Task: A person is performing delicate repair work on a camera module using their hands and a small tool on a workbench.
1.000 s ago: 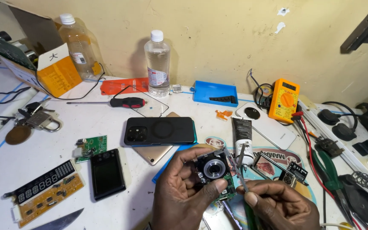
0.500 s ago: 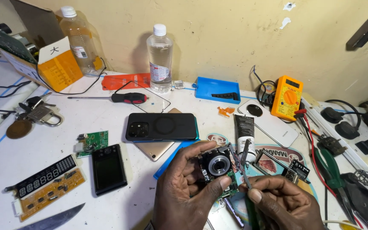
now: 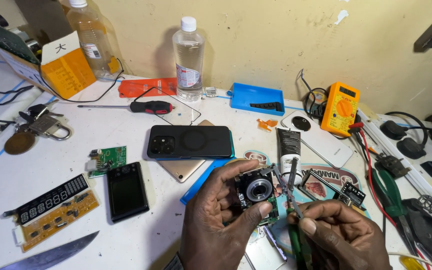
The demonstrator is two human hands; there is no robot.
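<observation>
The left hand [image 3: 216, 220] is clamped on a small camera module [image 3: 256, 192], thumb and fingers gripping its sides, lens facing up, held just above the tabletop [image 3: 66, 155] near the front edge. The right hand [image 3: 343, 237] is closed around a pair of tweezers [image 3: 288, 192], whose tips sit at the module's right edge, touching or nearly so; I cannot tell which.

Handling judgement: the module looks light and rigid, but fragile, with a glass lens and bare green circuit board showing beneath it. It is best held by the outer frame, as now, keeping clear of the lens face and the board.

Containers: a clear plastic bottle [image 3: 188, 60] with a white cap stands upright by the wall, and appears nearly full of clear liquid. A second, larger bottle [image 3: 92, 40] stands at the far left; its fill is unclear. A blue tray [image 3: 256, 97] holds one dark comb-like part. An orange and white carton [image 3: 66, 65] stands beside the larger bottle, contents hidden.
</observation>
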